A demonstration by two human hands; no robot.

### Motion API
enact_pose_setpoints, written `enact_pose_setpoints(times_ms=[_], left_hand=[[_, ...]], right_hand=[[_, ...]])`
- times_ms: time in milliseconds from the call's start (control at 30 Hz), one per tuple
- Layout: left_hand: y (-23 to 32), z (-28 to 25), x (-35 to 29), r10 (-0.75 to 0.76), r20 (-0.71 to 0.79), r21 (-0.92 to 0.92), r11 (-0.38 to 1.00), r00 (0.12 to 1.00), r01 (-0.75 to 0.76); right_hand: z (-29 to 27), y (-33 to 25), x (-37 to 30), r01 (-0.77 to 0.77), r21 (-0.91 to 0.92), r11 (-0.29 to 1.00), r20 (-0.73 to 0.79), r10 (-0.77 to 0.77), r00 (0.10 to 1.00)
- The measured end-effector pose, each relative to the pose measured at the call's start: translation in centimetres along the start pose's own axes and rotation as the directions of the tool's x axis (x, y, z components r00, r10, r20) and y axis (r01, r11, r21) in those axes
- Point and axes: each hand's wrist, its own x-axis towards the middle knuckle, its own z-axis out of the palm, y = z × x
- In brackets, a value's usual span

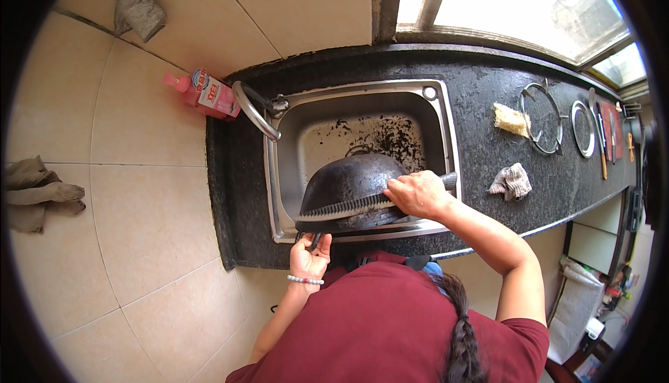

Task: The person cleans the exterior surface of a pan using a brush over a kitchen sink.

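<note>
A blackened wok (355, 174) is tipped over the near side of the steel sink (273, 195), its dark outer bottom facing up. My left hand (311, 257), with a beaded bracelet at the wrist, is closed around the wok's small black handle at the near rim. Across the wok lies a long brush (348, 208) with a row of dark bristles. My right hand (418, 193) grips it near its right end, fingers wrapped over it and close against the wok. Black flakes (397, 139) are scattered over the sink's bottom.
A curved faucet (256, 112) and a pink soap bottle (212, 97) stand left of the sink. On the black counter to the right lie a yellow scrubber (511, 120), a crumpled cloth (511, 182), a pan-support ring (559, 121), a metal ring (583, 128) and several knives.
</note>
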Motion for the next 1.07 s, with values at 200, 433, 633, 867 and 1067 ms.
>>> enact_pose_setpoints(times_ms=[200,433,633,867,1067], left_hand=[[-0.3,0.3,0.2,-0.017,0.041,-0.029,0.999,0.999,0.018],[-0.6,0.4,0.4,-0.029,0.1,-0.043,0.999,0.995,0.033],[-0.4,0.3,0.1,0.002,0.091,-0.039,0.999,0.996,0.001],[-0.2,0.0,0.2,-0.017,0.053,-0.038,0.999,0.998,0.019],[-0.6,0.3,0.4,0.008,0.048,-0.034,0.999,0.999,-0.007]], right_hand=[[0.1,-0.3,0.9,-0.021,-0.07,0.997,-0.049,0.017,0.999],[0.7,0.2,1.5,0.005,-0.083,0.997,-0.102,-0.014,0.995],[-0.2,-0.1,0.3,0.017,-0.027,0.999,-0.025,-0.018,1.0],[0.0,0.5,0.0,0.064,-0.034,0.997,0.001,-0.064,0.998],[0.5,1.4,0.6,-0.036,-0.022,0.999,0.035,0.037,0.999]])
